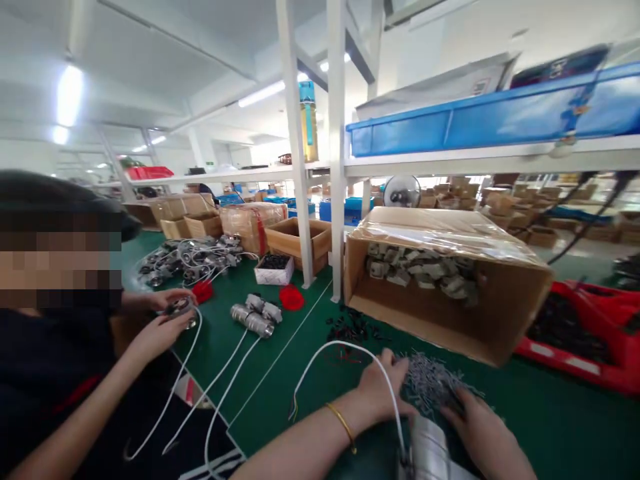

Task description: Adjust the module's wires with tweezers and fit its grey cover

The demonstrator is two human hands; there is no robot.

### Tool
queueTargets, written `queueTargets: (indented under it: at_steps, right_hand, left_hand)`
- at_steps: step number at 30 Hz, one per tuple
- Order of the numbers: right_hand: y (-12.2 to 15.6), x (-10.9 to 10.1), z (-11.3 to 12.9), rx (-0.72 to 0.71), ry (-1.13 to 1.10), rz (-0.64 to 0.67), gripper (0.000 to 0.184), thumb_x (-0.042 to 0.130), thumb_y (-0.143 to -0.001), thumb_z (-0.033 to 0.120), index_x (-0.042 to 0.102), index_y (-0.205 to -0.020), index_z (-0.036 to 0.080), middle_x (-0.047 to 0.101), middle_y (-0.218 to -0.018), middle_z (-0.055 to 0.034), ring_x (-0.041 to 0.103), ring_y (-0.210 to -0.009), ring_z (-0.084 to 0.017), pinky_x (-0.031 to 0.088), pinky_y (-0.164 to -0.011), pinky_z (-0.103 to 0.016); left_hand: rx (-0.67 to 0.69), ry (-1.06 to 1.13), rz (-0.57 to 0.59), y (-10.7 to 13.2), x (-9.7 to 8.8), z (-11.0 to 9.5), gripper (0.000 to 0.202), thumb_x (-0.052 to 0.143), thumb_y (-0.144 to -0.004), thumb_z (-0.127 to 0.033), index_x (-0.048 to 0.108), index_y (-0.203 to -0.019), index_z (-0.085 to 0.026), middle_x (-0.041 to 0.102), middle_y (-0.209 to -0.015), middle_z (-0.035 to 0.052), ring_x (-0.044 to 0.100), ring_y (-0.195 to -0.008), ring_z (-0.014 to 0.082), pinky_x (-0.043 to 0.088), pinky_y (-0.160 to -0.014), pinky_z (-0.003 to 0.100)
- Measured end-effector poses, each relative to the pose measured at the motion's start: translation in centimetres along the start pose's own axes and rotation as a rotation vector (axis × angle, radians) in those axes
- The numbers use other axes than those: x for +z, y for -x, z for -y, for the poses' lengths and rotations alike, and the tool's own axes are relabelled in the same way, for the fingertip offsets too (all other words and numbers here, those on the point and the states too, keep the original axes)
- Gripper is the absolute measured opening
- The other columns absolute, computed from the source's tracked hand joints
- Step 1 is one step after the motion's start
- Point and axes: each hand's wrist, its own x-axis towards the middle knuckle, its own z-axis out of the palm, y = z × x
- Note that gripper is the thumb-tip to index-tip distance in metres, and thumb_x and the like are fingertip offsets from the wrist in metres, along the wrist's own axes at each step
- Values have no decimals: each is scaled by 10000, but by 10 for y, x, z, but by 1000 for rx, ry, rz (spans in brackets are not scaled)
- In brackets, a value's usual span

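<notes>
My left hand [381, 390], a gold bangle on its wrist, rests with curled fingers at the edge of a pile of small grey metal pins [431, 387] on the green table. A white cable [345, 353] loops over this hand down to a silver cylindrical part [431, 452] at the bottom edge. My right hand [481, 430] lies beside that part, fingers bent into the pin pile. What either hand pinches is hidden.
A co-worker at left holds a metal fitting [180, 308] with a white cable. An open cardboard box [450, 287] of grey parts lies on its side, a red bin [590, 333] to its right. Silver fittings [255, 315], red caps [291, 297] and white shelf posts [336, 200] stand behind.
</notes>
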Motion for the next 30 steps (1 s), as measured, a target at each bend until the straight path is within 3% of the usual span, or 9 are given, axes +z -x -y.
queueTargets:
  at_steps: [4, 8, 15, 21, 25, 30]
  right_hand:
    - [-6, 4, -9, -4, -60, 35, 417, 259, -896, 369, 616, -1024, 194, 641, -1065, -159, 644, -889, -312, 482, -775, -454]
    - [-6, 1, -16, 13, -98, 48, 440, 294, -877, 437, 640, -1015, 202, 616, -1112, -168, 645, -897, -314, 491, -783, -463]
    - [-3, 2, -9, -31, -92, 25, 409, 326, -850, 426, 615, -985, 170, 618, -1041, -179, 648, -854, -305, 501, -739, -441]
    - [0, -12, 3, 4, -110, 33, 383, 304, -843, 394, 625, -926, 201, 649, -1004, -156, 649, -833, -291, 487, -752, -434]
    - [0, -20, 6, 42, -115, 64, 446, 298, -834, 454, 622, -982, 186, 652, -1013, -168, 646, -862, -312, 483, -758, -445]
    - [-1, -38, 12, 134, -165, -14, 401, 260, -804, 442, 574, -873, 202, 658, -830, -172, 638, -730, -330, 474, -665, -449]
  left_hand:
    - [16, -44, 32, -17, 18, 0, 375, 721, -722, -441, 644, -974, -174, 552, -1040, 101, 552, -944, 276, 490, -797, 359]
    - [7, -50, 47, -17, 23, -1, 154, 612, -823, -313, 655, -897, -186, 578, -967, 92, 551, -933, 257, 479, -794, 352]
    - [-128, -43, 73, -23, 20, -9, 200, 703, -748, -228, 634, -902, -120, 585, -974, 133, 559, -922, 280, 490, -765, 380]
    - [-201, 10, 125, -29, 18, -13, 176, 691, -744, -142, 606, -895, -114, 588, -1015, 86, 563, -952, 228, 491, -824, 403]
    - [-240, 117, 87, -27, 18, -13, 98, 675, -784, -180, 605, -824, -123, 599, -984, 60, 563, -944, 208, 473, -854, 406]
    - [-247, 346, -37, -25, 12, -12, 88, 679, -765, -141, 593, -763, -122, 595, -968, 55, 526, -1009, 218, 416, -919, 413]
